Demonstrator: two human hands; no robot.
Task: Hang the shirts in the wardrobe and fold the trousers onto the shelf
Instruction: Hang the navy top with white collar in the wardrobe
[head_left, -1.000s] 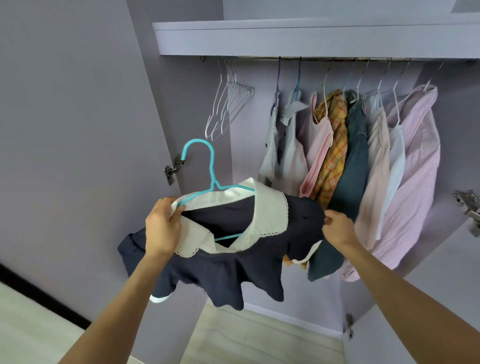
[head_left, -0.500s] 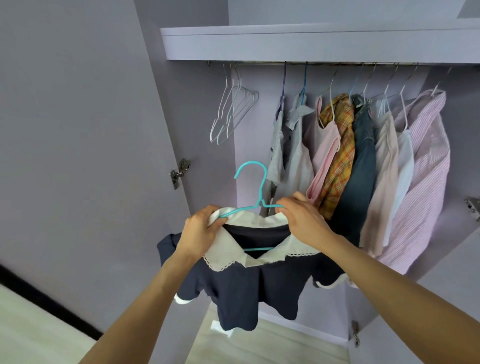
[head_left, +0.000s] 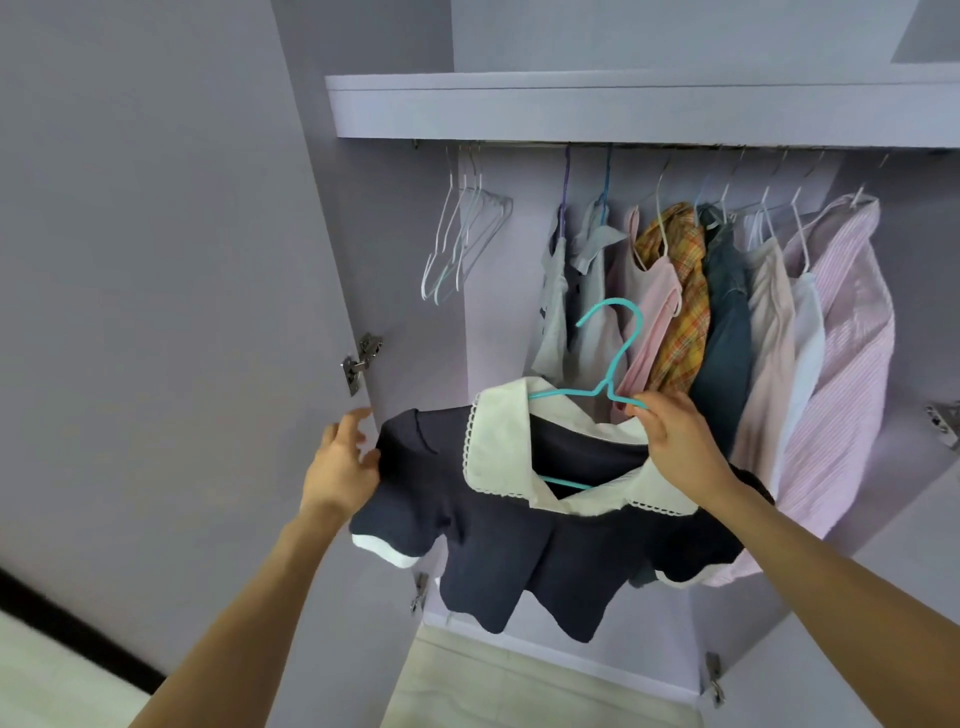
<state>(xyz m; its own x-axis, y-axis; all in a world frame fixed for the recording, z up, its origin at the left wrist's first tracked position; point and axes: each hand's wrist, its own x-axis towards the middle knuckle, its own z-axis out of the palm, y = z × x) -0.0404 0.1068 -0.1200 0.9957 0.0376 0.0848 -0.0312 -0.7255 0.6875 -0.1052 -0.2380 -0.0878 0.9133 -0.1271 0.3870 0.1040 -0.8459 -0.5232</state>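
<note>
A navy shirt (head_left: 498, 551) with a white lace-edged collar hangs on a teal hanger (head_left: 608, 364) in front of the open wardrobe, below the rail. My right hand (head_left: 670, 436) grips the hanger's right shoulder wire together with the collar. My left hand (head_left: 343, 462) is at the shirt's left shoulder, thumb touching the navy fabric, fingers loosely spread. The hanger's hook points up, free of the rail (head_left: 623, 145).
Several shirts (head_left: 727, 312) hang along the right of the rail. Empty white wire hangers (head_left: 462, 239) hang at its left, with a gap between them and the shirts. A shelf (head_left: 623, 104) tops the rail. The open door (head_left: 156, 312) stands left, its hinge (head_left: 361, 361) nearby.
My left hand has left the collar and slid to the shirt's left shoulder. My right hand now carries the hanger alone, and the shirt has moved slightly right and up.
</note>
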